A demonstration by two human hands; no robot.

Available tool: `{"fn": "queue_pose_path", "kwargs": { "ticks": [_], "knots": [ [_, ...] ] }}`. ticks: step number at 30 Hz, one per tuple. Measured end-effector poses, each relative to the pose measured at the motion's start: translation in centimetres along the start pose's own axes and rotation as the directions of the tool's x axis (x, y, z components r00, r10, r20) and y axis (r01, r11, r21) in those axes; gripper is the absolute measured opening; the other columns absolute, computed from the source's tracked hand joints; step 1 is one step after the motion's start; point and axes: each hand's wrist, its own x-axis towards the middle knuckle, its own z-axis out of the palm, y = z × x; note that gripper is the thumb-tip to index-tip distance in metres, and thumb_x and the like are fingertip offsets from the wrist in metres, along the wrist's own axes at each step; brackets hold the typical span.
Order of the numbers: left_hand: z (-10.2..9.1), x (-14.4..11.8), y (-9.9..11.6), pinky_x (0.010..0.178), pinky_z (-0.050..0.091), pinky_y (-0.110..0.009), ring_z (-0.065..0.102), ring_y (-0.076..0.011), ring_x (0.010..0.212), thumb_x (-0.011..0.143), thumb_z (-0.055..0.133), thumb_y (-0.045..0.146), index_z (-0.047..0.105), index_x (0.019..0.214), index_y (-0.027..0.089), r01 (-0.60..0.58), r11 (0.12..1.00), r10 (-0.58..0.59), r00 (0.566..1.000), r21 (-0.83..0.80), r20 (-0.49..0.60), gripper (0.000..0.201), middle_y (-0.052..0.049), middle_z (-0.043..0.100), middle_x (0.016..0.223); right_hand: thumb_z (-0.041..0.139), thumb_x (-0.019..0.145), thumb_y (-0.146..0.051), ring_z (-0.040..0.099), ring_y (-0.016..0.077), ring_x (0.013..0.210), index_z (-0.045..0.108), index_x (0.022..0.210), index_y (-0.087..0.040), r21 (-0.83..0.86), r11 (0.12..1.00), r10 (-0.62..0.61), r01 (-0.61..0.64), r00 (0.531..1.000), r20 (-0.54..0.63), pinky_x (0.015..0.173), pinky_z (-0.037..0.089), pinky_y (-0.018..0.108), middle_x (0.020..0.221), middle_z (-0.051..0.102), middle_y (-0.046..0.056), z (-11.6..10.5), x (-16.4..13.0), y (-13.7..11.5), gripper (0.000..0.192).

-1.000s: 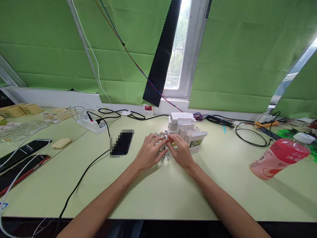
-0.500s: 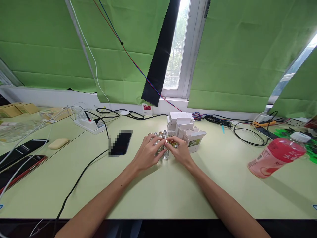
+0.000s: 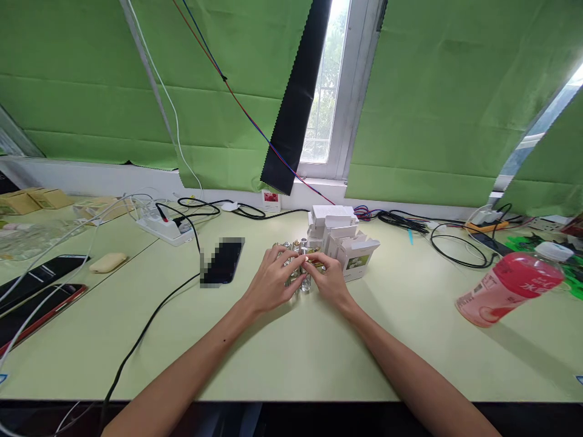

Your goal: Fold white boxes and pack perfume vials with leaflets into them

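Several small, shiny glass bottles (image 3: 305,284) with silver and gold tops stand close together, partly hidden by my hands. My left hand (image 3: 273,276) reaches over them from the left, fingers bent and their tips drawn together. From the other side comes my right hand (image 3: 331,280), thumb and fingers pinched. Both sets of fingertips meet around a small white tip (image 3: 306,259); what it belongs to is hidden. Right behind my right hand stand small white cardboard boxes (image 3: 334,212), some with flaps raised. The nearest open box (image 3: 357,262) carries a green picture.
A black phone (image 3: 228,261) lies left of my hands, its cable running to the front edge. A pink drink bottle (image 3: 507,288) stands at the right. More phones (image 3: 45,273), a yellowish case (image 3: 108,263) and a white power strip (image 3: 166,229) lie left. Cables (image 3: 403,221) run along the wall.
My right fingers have shifted very slightly at the meeting point. The bottles and boxes stay where they were.
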Motion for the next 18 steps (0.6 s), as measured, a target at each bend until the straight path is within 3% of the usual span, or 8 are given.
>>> {"fn": "queue_pose_path", "kwargs": {
  "ticks": [9, 18],
  "knots": [
    [0.07, 0.07, 0.26, 0.089, 0.045, -0.045, 0.054, -0.0292, 0.105, 0.094, 0.063, 0.027, 0.063, 0.121, 0.020, 0.076, 0.997, -0.076, 0.997, 0.022, 0.033, 0.028, -0.010, 0.072, 0.114, 0.072, 0.085, -0.039, 0.070, 0.0240, 0.086, 0.074, 0.087, -0.021, 0.082, 0.996, 0.028, -0.025, 0.999, -0.036, 0.080, 0.054, 0.036, 0.090, 0.076, 0.006, 0.16, 0.02, 0.27, 0.018],
    [0.15, -0.01, 0.37, 0.090, 0.045, -0.046, 0.056, -0.0284, 0.104, 0.095, 0.061, 0.024, 0.063, 0.125, 0.019, 0.042, 0.999, -0.042, 0.999, 0.008, 0.032, 0.031, -0.010, 0.073, 0.112, 0.074, 0.081, -0.039, 0.068, 0.0206, 0.082, 0.073, 0.081, -0.020, 0.128, 0.991, 0.048, -0.043, 0.998, -0.034, 0.075, 0.054, 0.032, 0.086, 0.075, 0.005, 0.20, 0.30, 0.03, 0.019]
  ]
}}
